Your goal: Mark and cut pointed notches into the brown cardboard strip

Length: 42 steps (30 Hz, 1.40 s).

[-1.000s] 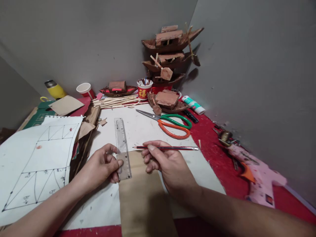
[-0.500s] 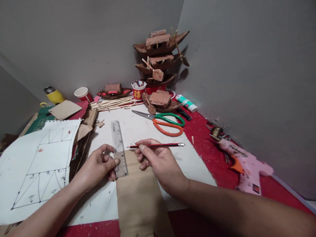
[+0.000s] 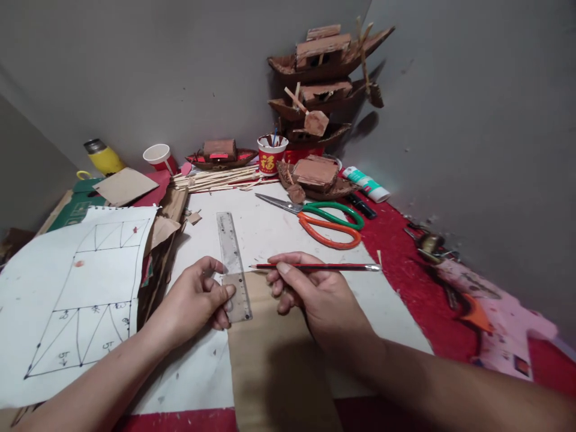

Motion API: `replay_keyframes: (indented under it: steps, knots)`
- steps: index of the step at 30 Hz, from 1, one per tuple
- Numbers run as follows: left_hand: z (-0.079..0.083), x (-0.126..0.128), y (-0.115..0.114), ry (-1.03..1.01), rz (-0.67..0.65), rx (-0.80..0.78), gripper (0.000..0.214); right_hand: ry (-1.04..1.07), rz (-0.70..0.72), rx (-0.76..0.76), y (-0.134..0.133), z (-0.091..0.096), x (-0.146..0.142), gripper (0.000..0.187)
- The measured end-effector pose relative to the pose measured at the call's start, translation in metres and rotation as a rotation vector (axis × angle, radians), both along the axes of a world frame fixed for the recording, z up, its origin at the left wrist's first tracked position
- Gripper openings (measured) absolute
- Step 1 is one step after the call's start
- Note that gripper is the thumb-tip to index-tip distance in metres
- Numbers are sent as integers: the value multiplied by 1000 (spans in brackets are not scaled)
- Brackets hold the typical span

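Note:
My left hand (image 3: 204, 297) pinches a clear plastic ruler (image 3: 233, 261) near its lower end, thumb on top. The ruler's lower part lies over the left edge of a brown cardboard strip (image 3: 274, 360), and its upper part reaches over white paper. In my right hand (image 3: 315, 294) is a red and black pencil (image 3: 333, 267), gripped between thumb and fingers. Its tip points left, a little right of the ruler and close to the cardboard's far edge. My right fingers hover over or rest on the cardboard; I cannot tell which.
Scissors (image 3: 326, 222) lie beyond my hands, with a pink glue gun (image 3: 508, 324) at right. A drawn plan (image 3: 103, 276) covers the left side. Wooden sticks (image 3: 220, 179), paper cups (image 3: 272, 157), a tube (image 3: 366, 184) and several model boats (image 3: 321, 57) stand at the back.
The whole scene has shifted right and slightly up in view as the camera turned. Both hands keep their holds on the ruler and the pencil.

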<state>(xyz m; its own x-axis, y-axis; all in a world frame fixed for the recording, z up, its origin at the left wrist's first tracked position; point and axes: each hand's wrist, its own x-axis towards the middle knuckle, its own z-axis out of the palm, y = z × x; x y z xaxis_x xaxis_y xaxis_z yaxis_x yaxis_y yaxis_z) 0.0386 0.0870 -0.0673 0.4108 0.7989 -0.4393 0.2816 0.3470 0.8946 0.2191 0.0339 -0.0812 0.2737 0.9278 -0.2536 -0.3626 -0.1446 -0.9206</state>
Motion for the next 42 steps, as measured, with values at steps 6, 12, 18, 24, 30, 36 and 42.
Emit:
replay_keyframes:
  steps: [6, 12, 18, 24, 30, 36, 42]
  knots:
    - [0, -1, 0, 8, -14, 10, 34, -8, 18, -30, -2, 1, 0, 28]
    - [1, 0, 1, 2, -12, 4, 34, -14, 30, -68, 0, 2, 1, 27]
    - [1, 0, 1, 14, -21, 16, 35, -116, 142, -64, -9, 7, -2, 19]
    - [0, 1, 0, 16, -12, 12, 33, -363, 309, 46, -23, 5, -1, 13]
    - [2, 3, -1, 18, 14, 5, 31, -596, 369, 204, -29, 3, 5, 15]
    - [5, 3, -2, 18, 25, -1, 30, -615, 385, 198, -32, -2, 6, 17]
    - [3, 3, -3, 11, 33, -3, 32, -628, 395, 202, -33, -5, 6, 15]
